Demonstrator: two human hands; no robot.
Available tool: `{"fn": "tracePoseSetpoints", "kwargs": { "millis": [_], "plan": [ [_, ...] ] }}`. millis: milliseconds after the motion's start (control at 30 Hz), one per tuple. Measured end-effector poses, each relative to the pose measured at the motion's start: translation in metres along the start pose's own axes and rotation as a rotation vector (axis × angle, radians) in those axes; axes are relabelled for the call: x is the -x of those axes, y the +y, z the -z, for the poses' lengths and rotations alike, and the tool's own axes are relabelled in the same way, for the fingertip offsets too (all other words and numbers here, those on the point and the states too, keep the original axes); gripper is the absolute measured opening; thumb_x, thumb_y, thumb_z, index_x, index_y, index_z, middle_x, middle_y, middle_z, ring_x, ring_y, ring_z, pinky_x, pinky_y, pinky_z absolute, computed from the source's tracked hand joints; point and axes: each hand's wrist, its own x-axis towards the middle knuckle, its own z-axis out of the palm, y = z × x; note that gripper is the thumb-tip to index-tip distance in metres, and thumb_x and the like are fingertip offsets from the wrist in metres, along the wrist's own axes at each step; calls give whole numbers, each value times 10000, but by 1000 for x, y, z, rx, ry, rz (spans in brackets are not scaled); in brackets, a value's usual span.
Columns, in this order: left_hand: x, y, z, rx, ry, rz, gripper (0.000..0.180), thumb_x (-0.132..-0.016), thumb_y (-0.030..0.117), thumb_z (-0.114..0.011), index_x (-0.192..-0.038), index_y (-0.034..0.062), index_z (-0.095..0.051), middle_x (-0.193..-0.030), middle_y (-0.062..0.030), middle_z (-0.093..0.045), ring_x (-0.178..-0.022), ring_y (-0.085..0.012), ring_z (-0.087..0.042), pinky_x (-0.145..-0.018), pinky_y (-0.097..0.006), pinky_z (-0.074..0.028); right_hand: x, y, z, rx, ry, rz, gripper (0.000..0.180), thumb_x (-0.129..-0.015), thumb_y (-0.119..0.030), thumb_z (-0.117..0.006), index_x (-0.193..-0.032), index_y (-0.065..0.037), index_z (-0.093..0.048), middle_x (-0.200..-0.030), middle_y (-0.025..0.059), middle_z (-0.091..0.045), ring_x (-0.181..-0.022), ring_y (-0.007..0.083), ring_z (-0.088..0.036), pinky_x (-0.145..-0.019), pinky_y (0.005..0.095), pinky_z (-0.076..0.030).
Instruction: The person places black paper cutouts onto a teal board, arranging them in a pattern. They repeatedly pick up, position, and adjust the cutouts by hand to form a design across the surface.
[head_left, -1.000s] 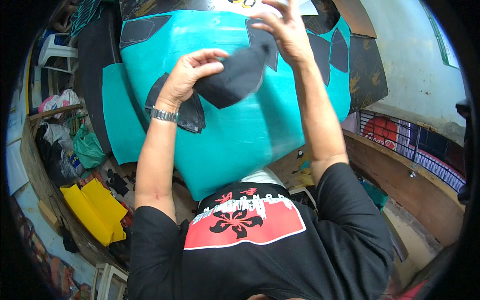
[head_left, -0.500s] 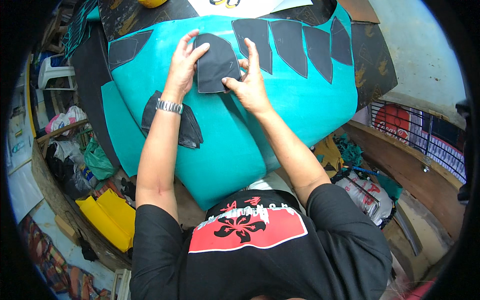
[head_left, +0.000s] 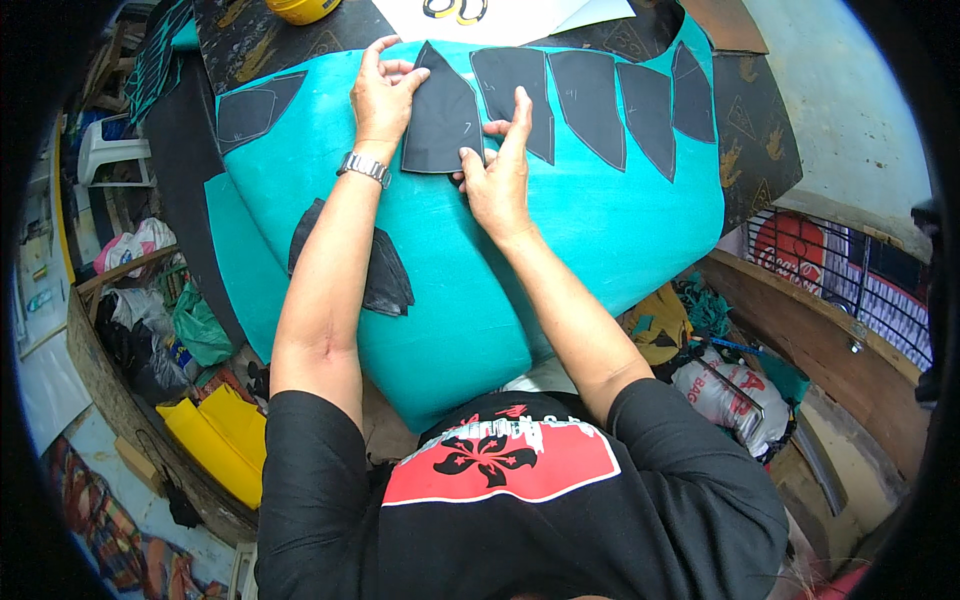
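The black panel (head_left: 440, 122) is at upper centre of the frame, over the teal sheet (head_left: 440, 270), the left hand (head_left: 386, 100) pinching its upper left edge, the right hand (head_left: 498, 188) its lower right corner. Probably light and pliable, it suits opposite-edge pinches.

One black, flat, pointed panel (head_left: 438, 120): now reaching the far edge of the smooth teal sheet (head_left: 620, 225), its rounded-looking tip now showing sharp. Bare right hand (head_left: 499, 190), earlier raised apart: now touching the panel's near right corner.
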Motion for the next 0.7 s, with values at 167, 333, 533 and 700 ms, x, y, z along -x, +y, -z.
{"fn": "tracePoseSetpoints", "kwargs": {
  "millis": [167, 333, 533, 700],
  "plan": [
    [-4, 0, -8, -12, 128, 15, 653, -771, 86, -866, -1326, 64, -523, -901, -74, -756, -791, -119, -697, -734, -265, -568, -8, 2, -1, 6, 18, -26, 1010, -792, 124, -630, -1609, -55, -64, -1468, 219, -379, -1070, 248, -502, -794, 347, -512],
    [-4, -1, -9, 176, 148, 19, 655, -780, 57, -856, -1321, 50, -486, -913, -93, -749, -803, -133, -695, -759, -264, -565, -6, -17, 7, -73, -35, -123, 1008, -829, 149, -582, -1620, -148, -31, -1320, 200, -421, -847, 197, -601, -637, 307, -546],
    [1, -1, -7, 600, 97, 129, 626, -825, 27, -824, -1325, 33, -447, -988, -111, -723, -904, -145, -688, -820, -259, -562, -5, -37, 12, -160, -45, -80, 1012, -864, 154, -566, -1614, -252, -21, -1247, 170, -417, -660, 127, -636, -471, 226, -518],
    [1, 3, -1, 666, 47, 187, 605, -832, 26, -820, -1315, 35, -456, -993, -96, -714, -918, -137, -676, -834, -254, -555, 6, -41, 16, -124, -31, -62, 987, -837, 152, -579, -1621, -177, -75, -1271, 198, -430, -916, 210, -619, -602, 274, -562]
  ]
}}
